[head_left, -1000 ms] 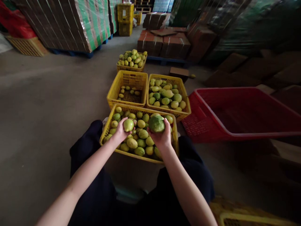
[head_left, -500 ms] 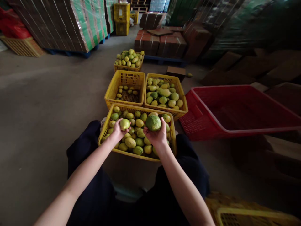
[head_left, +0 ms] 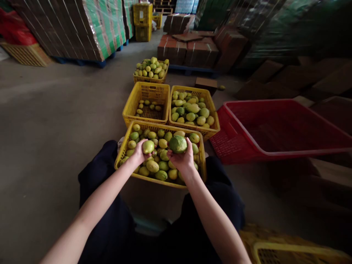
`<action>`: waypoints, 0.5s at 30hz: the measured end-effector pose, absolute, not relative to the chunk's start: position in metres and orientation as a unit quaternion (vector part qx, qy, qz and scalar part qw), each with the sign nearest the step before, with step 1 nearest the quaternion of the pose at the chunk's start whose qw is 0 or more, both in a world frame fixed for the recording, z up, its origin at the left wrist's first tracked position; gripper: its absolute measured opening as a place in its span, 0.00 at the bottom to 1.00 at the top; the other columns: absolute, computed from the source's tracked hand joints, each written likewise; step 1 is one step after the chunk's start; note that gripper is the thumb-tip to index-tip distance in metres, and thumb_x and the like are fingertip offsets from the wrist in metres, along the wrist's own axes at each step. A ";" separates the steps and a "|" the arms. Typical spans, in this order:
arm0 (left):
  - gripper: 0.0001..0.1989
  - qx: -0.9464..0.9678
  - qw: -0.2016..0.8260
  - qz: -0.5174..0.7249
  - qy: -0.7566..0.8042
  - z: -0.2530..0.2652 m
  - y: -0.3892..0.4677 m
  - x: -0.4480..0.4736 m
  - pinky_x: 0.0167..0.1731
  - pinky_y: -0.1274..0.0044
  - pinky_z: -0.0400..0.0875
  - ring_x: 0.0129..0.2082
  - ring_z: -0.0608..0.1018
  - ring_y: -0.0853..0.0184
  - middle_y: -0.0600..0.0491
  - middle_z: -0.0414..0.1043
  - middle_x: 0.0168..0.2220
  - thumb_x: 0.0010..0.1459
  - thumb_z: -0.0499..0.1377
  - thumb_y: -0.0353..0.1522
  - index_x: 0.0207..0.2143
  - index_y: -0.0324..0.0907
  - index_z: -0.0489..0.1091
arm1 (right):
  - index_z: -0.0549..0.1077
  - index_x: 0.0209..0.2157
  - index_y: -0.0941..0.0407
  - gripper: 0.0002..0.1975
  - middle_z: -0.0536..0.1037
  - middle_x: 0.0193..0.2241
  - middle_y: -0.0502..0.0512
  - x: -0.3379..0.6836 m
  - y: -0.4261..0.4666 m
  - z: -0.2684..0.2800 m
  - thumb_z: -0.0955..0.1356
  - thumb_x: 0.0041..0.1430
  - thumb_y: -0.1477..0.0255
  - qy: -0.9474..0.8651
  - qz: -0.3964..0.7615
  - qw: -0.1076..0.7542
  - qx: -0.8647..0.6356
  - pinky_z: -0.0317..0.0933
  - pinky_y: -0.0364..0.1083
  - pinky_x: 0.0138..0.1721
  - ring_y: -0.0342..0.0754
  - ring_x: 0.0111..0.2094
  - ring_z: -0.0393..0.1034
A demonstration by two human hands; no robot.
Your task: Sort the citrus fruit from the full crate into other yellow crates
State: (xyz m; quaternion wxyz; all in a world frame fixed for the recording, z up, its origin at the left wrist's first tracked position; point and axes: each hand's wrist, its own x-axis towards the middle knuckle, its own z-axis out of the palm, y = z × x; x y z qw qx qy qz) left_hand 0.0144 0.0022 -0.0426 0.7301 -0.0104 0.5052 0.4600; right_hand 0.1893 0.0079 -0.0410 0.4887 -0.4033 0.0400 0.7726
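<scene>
Dark green fruit (head_left: 178, 144), lumpy, in right hand (head_left: 183, 158).

- Rough, bumpy rind on the large green fruit (head_left: 178, 143)
- Smoother skin, slight sheen, on the small yellow-green fruit (head_left: 148, 147)
- Moulded plastic for the near yellow crate (head_left: 159, 182)
- Plastic too, smooth-rimmed, for the red basket (head_left: 226, 145)
- Matt dark cloth on the trousers (head_left: 99, 176)
- Glossy clear film over the wrapped stack (head_left: 106, 27)
- Dull cardboard for the small box (head_left: 206, 85)
- Matt, concrete-like finish across the floor (head_left: 60, 106)

Both arms (head_left: 99, 201) extend fwd, L fingers (head_left: 145, 156) & R fingers (head_left: 189, 147) curled.
</scene>
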 end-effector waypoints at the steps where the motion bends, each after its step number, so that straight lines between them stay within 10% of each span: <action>1: 0.13 -0.013 0.729 0.461 0.506 -0.044 0.002 0.014 0.07 0.83 0.58 0.13 0.71 0.69 0.52 0.73 0.20 0.68 0.50 0.34 0.40 0.38 0.73 | 0.73 0.39 0.54 0.21 0.79 0.27 0.57 0.188 0.008 -0.039 0.63 0.67 0.50 0.041 0.771 0.487 -0.408 0.63 0.41 0.18 0.46 0.21 0.64; 15: 0.09 -0.038 0.716 0.483 0.503 -0.054 0.003 0.009 0.08 0.84 0.60 0.13 0.72 0.69 0.52 0.73 0.21 0.67 0.53 0.34 0.39 0.39 0.72 | 0.73 0.41 0.54 0.21 0.80 0.29 0.57 0.190 0.009 -0.055 0.65 0.64 0.50 0.032 0.783 0.478 -0.396 0.63 0.42 0.18 0.46 0.21 0.63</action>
